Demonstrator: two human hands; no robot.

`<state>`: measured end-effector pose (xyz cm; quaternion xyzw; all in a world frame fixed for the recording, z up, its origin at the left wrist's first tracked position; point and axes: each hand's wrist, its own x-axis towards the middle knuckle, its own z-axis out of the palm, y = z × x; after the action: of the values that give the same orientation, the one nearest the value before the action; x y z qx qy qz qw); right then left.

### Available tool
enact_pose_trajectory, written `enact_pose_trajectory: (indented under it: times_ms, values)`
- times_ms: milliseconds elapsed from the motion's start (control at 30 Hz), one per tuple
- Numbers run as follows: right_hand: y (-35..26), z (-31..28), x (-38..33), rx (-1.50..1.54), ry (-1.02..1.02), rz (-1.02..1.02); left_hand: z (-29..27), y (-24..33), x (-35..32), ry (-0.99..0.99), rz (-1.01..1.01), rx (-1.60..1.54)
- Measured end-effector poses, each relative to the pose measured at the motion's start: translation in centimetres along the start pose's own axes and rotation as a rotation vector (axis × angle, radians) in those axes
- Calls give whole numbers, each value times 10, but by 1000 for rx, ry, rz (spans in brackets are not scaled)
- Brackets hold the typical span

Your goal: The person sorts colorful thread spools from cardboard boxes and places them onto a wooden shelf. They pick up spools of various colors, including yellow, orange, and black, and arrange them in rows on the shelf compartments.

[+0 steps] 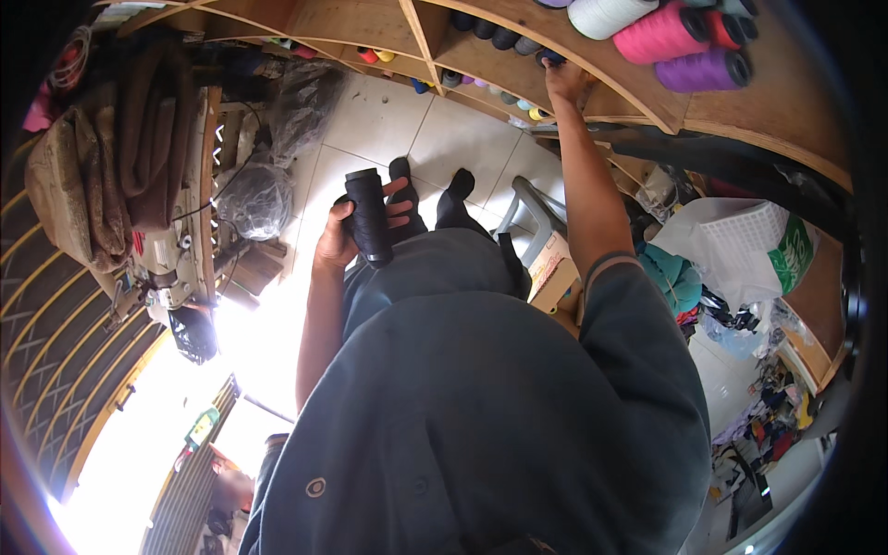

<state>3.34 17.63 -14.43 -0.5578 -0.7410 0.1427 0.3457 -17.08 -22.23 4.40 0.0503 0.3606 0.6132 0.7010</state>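
A tall spool of black thread (368, 220) is gripped in my left hand (339, 233), with the fingers wrapped around it. It tilts slightly, over the front of my dark shirt. Far off, my right arm stretches up into a wooden shelf (421, 32). There my right hand (567, 83) closes on a small dark thread spool (550, 58), though part of the grip is hidden. Several dark spools (504, 37) stand beside it in the same compartment. On the upper board to the right lie large spools: white (610, 14), pink (661, 35) and purple (701, 71).
Folded brown fabric (83, 176) lies on a sewing machine (166, 254) at the left. A grey stool (535, 217) and a cardboard box (553, 268) stand by my right leg. Plastic bags and a white basket (735, 236) are at the right. Another person (231, 490) is at the lower left.
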Motion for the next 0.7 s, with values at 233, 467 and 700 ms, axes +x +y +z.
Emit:
enact_pose_trajectory:
  times_ms: [233,467,700]
  values:
    - [2,13,-2,109,31,-105,6,-5,-8,92,53,-21]
    - [-8,-3,-17,194,57,45,7,-1,3,142,10,45]
    - [-63,-41,-79,567,67,109,33,-8,92,315,-68,175]
